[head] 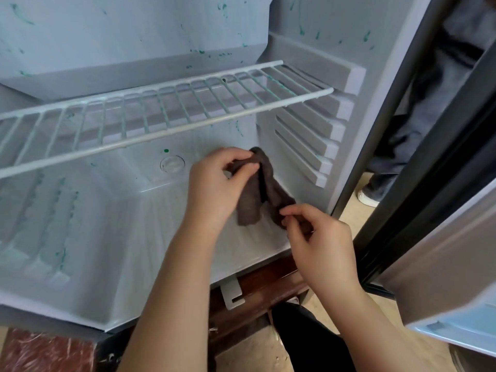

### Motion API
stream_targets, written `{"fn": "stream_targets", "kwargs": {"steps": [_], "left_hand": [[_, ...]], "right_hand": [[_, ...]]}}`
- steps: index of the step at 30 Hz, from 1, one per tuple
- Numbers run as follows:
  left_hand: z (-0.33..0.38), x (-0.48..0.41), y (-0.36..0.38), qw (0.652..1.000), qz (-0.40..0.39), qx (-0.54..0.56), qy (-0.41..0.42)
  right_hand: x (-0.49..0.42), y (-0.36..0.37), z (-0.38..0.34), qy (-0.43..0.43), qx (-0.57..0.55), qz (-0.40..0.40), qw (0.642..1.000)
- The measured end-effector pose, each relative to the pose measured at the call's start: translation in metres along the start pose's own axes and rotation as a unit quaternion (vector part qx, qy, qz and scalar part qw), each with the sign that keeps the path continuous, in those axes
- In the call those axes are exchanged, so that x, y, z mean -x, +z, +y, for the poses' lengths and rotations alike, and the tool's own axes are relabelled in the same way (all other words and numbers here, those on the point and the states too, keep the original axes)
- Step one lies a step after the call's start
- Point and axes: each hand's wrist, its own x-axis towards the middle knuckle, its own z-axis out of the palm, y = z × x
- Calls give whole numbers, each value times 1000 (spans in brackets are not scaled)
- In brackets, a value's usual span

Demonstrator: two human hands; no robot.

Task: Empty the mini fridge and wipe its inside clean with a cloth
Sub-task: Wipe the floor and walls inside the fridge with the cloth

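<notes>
Inside left wall: green smears (62,257) run down the ribbed side of the open fridge (112,237).
Wire shelf: the shelf (166,114) spans the fridge above your hands, its bars tinted green.
Left hand: your left hand (214,183) reaches under the shelf and pinches the cloth's upper end between thumb and fingers.
Cloth: the dark brown cloth (257,194) hangs bunched between your hands, over the fridge floor near the right wall.
Right hand: your right hand (319,237) pinches the cloth's lower end with thumb and fingertips.
Door: the door (429,237) stands open on the right.
Beyond the door: another person's legs and a pale shoe (369,196).
</notes>
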Motion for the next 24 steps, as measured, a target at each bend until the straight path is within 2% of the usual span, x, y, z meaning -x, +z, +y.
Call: {"fn": "stream_targets", "kwargs": {"steps": [3, 5, 7, 11, 15, 20, 24], "left_hand": [[-6, -7, -18, 991, -71, -111, -6], [-9, -8, -25, 981, -78, -177, 9], [-8, -9, -32, 977, -75, -197, 32], [5, -8, -40, 981, -84, -164, 67], [20, -1, -43, 989, -79, -115, 44], [30, 9, -46, 991, -87, -92, 43], [28, 16, -41, 991, -104, -75, 32]], "right_hand": [[-5, 2, -1, 14, -5, -12, 1000], [-7, 3, -2, 23, -8, -17, 1000], [-8, 3, -2, 25, -8, -24, 999], [-8, 3, -7, 17, -14, -18, 1000], [-12, 3, -16, -18, -62, 5, 998], [-12, 9, -26, -59, -69, -27, 996], [-14, 13, -32, -87, -81, 27, 993]]}}
